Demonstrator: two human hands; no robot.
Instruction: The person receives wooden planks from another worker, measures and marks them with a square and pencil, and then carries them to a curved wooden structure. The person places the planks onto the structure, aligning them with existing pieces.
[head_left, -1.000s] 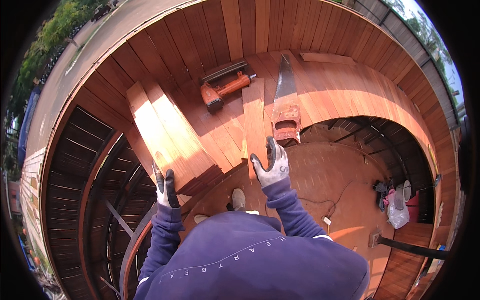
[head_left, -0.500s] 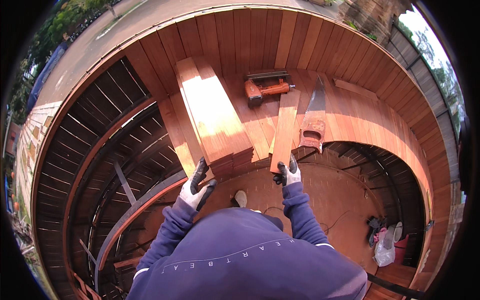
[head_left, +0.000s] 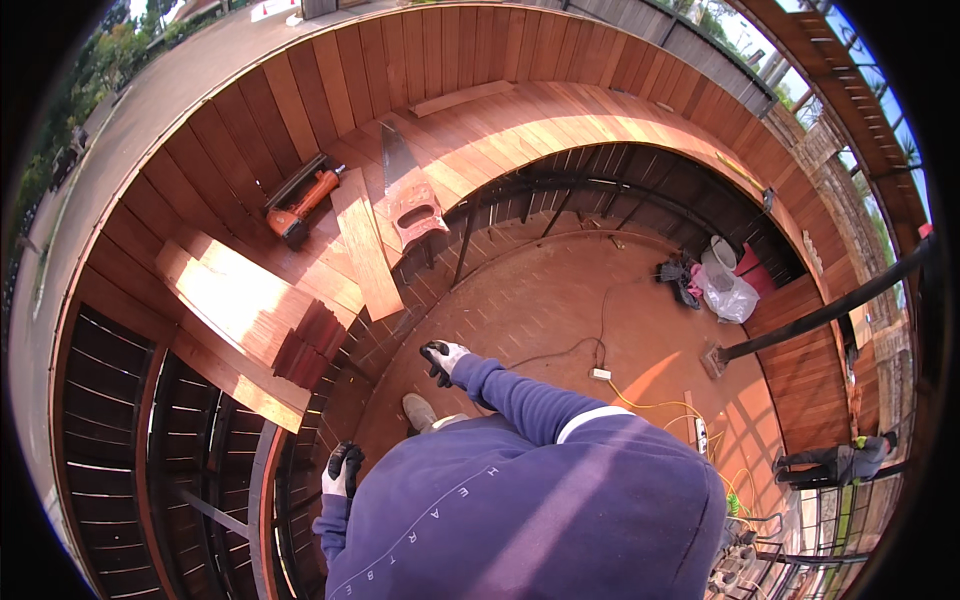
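My left hand (head_left: 343, 467), in a white glove with dark fingers, hangs low beside my body with its fingers curled and nothing seen in them. Gloved the same way, my right hand (head_left: 443, 362) is in front of me over the floor, fingers curled in and empty. It is nearest to a loose narrow board (head_left: 366, 245), whose near end juts past the bench edge. On the curved wooden bench lie a stack of boards (head_left: 235, 295), an orange nail gun (head_left: 304, 205) and a handsaw (head_left: 415, 212) with a wooden handle.
A cable (head_left: 603, 330) and a yellow cord (head_left: 640, 403) run across the reddish floor. Bags and a bucket (head_left: 722, 285) stand by the bench at right. A dark post (head_left: 820, 305) slants in. Another person (head_left: 840, 462) is at far right. Open framing (head_left: 190, 440) lies left.
My right hand has let go of the narrow board, and my left hand has come away from the boards by the stack. My view has turned right, so the bench things now appear farther left.
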